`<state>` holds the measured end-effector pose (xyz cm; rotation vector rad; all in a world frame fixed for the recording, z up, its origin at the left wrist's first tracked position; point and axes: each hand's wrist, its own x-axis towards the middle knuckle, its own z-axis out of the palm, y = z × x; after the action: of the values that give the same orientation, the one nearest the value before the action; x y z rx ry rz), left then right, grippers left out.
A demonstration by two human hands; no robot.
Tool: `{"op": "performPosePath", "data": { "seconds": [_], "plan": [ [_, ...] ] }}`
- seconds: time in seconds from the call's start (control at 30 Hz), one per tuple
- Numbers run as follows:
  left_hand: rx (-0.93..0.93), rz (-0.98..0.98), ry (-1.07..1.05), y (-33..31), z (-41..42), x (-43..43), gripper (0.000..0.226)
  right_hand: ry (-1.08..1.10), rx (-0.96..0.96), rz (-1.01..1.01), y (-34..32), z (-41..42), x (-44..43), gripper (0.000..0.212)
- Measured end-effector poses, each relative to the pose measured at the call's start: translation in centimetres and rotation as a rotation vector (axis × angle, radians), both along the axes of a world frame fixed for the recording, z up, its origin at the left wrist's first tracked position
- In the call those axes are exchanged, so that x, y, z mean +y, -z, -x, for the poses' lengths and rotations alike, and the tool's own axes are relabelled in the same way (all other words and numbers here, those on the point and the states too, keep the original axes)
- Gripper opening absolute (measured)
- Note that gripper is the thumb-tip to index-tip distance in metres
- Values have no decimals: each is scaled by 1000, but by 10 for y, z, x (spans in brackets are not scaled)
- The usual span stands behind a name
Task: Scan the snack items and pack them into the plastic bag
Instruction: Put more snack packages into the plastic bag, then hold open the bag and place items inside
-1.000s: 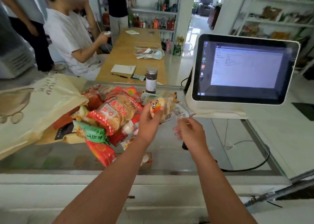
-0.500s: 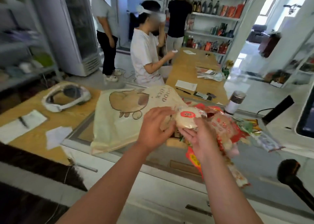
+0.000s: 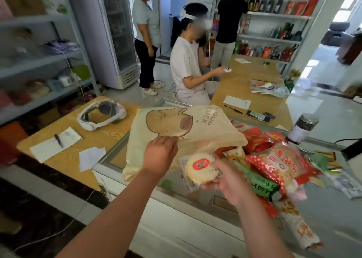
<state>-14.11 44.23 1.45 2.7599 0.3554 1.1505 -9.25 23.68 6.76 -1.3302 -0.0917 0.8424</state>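
My right hand (image 3: 228, 181) holds a round pale bun with a red label in a clear wrapper (image 3: 199, 167), just in front of the bag's mouth. My left hand (image 3: 160, 154) pinches the lower edge of the cream plastic bag (image 3: 176, 124), which has a brown cartoon animal and "GOOD LUCK" printed on it and lies on the glass counter (image 3: 176, 193). To the right lies a pile of snack packets (image 3: 274, 165), red, green and clear.
A dark-lidded jar (image 3: 302, 127) stands behind the pile. On the wooden table (image 3: 98, 140) to the left lie a white headset (image 3: 100, 115), a notepad with pen (image 3: 56, 142) and a paper slip. Three people are behind the counter; shelves line the walls.
The view swung left from the screen to the bag. My left hand has left the bun and now holds the bag's edge; my right hand has lowered the bun towards me.
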Motion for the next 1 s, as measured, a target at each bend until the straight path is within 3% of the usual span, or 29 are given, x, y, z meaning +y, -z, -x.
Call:
{"op": "performPosePath", "data": {
  "seconds": [0.13,0.4,0.6,0.73,0.87,1.0],
  "plan": [
    [-4,-65,-38,-38,-2,8,35,-34,-3,23,5,-18,15,11],
    [-138,-175,-145,-86,0,9,28,371,33,-421,-31,-66,64,19],
    [-258,-224,-180,-110,-6,23,21,260,185,-117,27,-60,102,38],
    [-268,-265,-147,-118,-10,39,19,271,232,-123,50,-45,130,36],
    [-292,-266,-86,-126,-11,50,19,213,235,-65,45,-44,163,11],
    [-318,-220,-48,-128,-7,56,25,349,208,-217,22,-82,212,24]
  ]
}}
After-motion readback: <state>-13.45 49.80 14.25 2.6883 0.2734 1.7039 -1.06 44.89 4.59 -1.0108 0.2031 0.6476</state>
